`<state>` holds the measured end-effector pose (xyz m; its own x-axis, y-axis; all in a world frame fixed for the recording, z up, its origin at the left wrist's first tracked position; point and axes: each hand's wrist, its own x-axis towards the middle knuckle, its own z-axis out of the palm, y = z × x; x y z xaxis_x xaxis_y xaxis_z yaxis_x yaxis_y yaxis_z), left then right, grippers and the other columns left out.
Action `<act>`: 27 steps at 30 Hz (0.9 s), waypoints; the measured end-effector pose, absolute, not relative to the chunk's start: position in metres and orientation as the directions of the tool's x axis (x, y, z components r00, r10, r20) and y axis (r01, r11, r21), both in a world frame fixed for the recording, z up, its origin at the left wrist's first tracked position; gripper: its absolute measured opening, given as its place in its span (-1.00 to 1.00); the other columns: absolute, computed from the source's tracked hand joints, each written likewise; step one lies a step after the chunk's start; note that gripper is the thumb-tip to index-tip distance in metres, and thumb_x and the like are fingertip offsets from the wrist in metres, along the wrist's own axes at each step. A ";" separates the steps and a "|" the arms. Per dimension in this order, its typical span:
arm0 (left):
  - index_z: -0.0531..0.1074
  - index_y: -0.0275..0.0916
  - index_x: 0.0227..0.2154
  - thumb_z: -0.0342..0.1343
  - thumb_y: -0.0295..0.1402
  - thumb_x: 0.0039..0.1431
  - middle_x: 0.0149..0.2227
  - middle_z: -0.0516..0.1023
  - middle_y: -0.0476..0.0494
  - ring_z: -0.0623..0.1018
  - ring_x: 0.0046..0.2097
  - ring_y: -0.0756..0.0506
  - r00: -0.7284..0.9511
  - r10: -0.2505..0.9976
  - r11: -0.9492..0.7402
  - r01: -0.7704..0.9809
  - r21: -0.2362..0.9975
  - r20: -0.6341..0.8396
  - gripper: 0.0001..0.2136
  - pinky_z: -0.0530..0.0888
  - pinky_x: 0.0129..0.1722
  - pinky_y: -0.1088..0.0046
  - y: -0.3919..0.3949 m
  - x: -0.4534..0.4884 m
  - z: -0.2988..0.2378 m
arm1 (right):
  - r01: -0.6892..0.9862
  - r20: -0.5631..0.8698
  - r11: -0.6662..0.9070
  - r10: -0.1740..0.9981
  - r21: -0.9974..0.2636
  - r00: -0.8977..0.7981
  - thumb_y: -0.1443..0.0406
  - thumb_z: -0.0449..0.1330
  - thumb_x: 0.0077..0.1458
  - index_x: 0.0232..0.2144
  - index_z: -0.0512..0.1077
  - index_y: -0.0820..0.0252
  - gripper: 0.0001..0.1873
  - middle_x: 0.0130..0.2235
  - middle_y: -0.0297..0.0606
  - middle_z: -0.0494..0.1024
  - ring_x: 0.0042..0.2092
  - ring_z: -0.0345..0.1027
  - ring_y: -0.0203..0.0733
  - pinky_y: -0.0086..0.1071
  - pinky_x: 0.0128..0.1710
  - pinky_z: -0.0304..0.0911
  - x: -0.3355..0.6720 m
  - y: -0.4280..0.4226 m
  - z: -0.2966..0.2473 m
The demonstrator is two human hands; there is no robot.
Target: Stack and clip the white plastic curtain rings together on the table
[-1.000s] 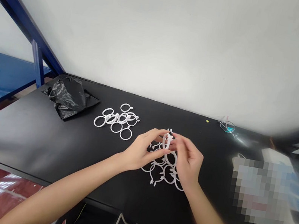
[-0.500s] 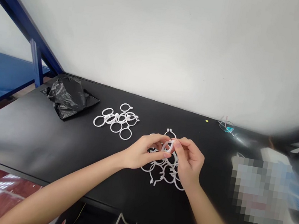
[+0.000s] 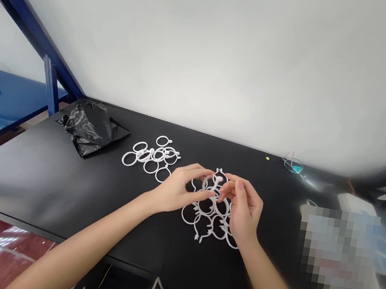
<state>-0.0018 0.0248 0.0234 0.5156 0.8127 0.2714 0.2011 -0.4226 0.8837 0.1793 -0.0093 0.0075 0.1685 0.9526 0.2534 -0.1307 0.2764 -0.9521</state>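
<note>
Between the thumb and fingers of my left hand [image 3: 184, 187] is a white plastic ring [image 3: 208, 181], held up with its small clasp toward the right. My right hand [image 3: 243, 204] is just right of that clasp, slightly apart from it. Its fingers are loosely curled, the thumb is lifted, and nothing shows in them. Below both hands lies a loose cluster of similar white rings [image 3: 202, 226], several with their ends spread apart; my right hand covers some. Another group of white rings [image 3: 151, 166] lies to the left, mostly closed into full circles and partly overlapping.
A crumpled black plastic bag [image 3: 90, 129] lies on the black table [image 3: 96, 192] at the far left. Toward the back right are a clear looped item [image 3: 293, 166] and a tiny yellow piece [image 3: 267, 158]. A blurred, pixelated pile sits at the right. A white wall [image 3: 207, 58] rises behind.
My right fingers have come off the ring and curled back a little. The ring stays in my left hand, shifted slightly left. The view has moved slightly.
</note>
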 end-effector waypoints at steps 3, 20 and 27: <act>0.43 -0.27 0.00 0.18 -0.32 0.21 -0.02 0.46 -0.24 0.46 0.03 -0.19 0.388 0.848 -0.528 0.553 0.645 0.361 -0.69 0.43 0.08 0.19 0.041 -0.026 0.023 | -0.140 0.235 0.268 0.948 -0.953 0.214 0.17 0.13 0.29 -0.19 0.56 0.08 -0.77 -0.46 -0.36 0.52 -0.53 0.34 -0.36 -0.41 -0.50 0.31 0.181 -0.007 0.007; 0.47 -0.27 -0.02 0.13 -0.38 0.09 0.01 0.53 -0.24 0.49 0.05 -0.30 0.111 0.993 -0.118 0.942 0.313 0.040 -0.64 0.39 0.10 0.10 0.069 -0.097 0.023 | -0.078 0.237 0.263 0.938 -0.962 0.252 0.20 0.19 0.22 -0.13 0.48 0.11 -0.80 -0.43 -0.37 0.51 -0.54 0.35 -0.34 -0.37 -0.49 0.29 0.180 -0.009 0.004; 0.47 -0.25 -0.06 0.08 -0.38 0.16 -0.06 0.56 -0.22 0.51 -0.02 -0.27 0.191 0.948 -0.292 0.839 0.460 0.255 -0.72 0.42 0.03 0.09 0.067 -0.082 0.022 | -0.059 0.262 0.287 0.927 -0.956 0.267 0.23 0.23 0.20 -0.25 0.47 0.13 -0.89 -0.49 -0.40 0.49 -0.57 0.32 -0.36 -0.40 -0.49 0.30 0.179 -0.010 0.008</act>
<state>-0.0824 0.0669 0.0217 0.1910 0.9480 0.2545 0.8385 -0.2924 0.4597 0.1788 -0.0096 0.0076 0.2671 0.9274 0.2619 -0.0594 0.2871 -0.9561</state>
